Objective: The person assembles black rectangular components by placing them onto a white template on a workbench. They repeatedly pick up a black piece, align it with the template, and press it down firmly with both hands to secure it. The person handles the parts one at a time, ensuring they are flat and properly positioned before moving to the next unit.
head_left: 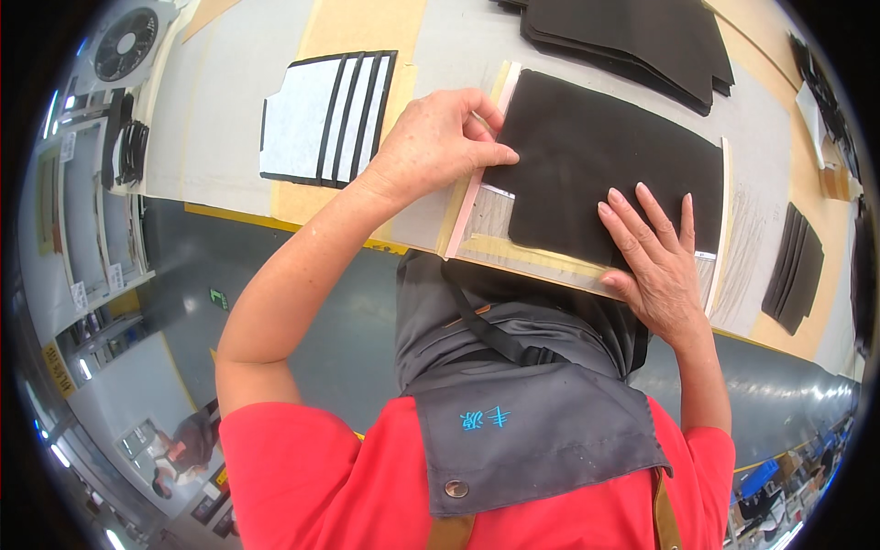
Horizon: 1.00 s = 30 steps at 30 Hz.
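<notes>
A black flat sheet (605, 165) with a notched lower left corner lies on a board on the table in front of me. Pale strips (472, 183) run along the board's left and right sides. My left hand (440, 137) is at the sheet's left edge, thumb on top and fingers curled, pinching it there. Flat on the sheet's lower right part rests my right hand (658, 266), its fingers spread. Below the sheet's near edge, a strip of the board (550, 257) shows, scuffed and partly taped.
A white panel with black stripes (330, 119) lies left of my left hand. Stacked black sheets (632, 37) stand beyond the board, and a smaller stack of black pieces (794, 266) lies at right. A fan (126, 44) is at far left. Another person (188, 449) is at lower left.
</notes>
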{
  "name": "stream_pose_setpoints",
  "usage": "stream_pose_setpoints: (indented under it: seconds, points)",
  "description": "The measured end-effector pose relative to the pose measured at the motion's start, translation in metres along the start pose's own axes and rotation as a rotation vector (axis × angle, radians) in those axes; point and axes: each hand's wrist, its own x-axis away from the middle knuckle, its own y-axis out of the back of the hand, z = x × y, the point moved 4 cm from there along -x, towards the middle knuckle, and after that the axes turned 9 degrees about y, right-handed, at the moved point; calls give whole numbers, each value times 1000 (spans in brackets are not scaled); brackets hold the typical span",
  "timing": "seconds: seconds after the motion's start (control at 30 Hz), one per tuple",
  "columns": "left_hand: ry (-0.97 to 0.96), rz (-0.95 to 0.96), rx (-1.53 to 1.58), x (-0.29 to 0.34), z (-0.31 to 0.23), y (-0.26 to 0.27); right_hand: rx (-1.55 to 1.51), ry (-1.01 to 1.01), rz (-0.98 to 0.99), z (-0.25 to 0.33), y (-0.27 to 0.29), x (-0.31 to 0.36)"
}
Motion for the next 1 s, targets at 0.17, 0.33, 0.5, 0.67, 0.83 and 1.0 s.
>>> stream_pose_setpoints:
  seconds: [0.17,0.33,0.5,0.67,0.83,1.0]
  points:
    - [0,-15,11,1,-1,0,-10,-3,-2,0,0,1]
    - [-23,-54,22,3,-1,-2,-11,-6,-9,0,0,1]
    - [-29,-75,25,4,0,-4,-15,-2,-8,-1,1,1]
    - [-32,-95,5,5,-1,-4,-15,3,-14,-1,1,0]
    - [-64,-119,4,4,3,-4,-11,7,-11,0,1,0]
    - [-29,-118,3,8,-4,-3,-33,12,-28,1,2,1]
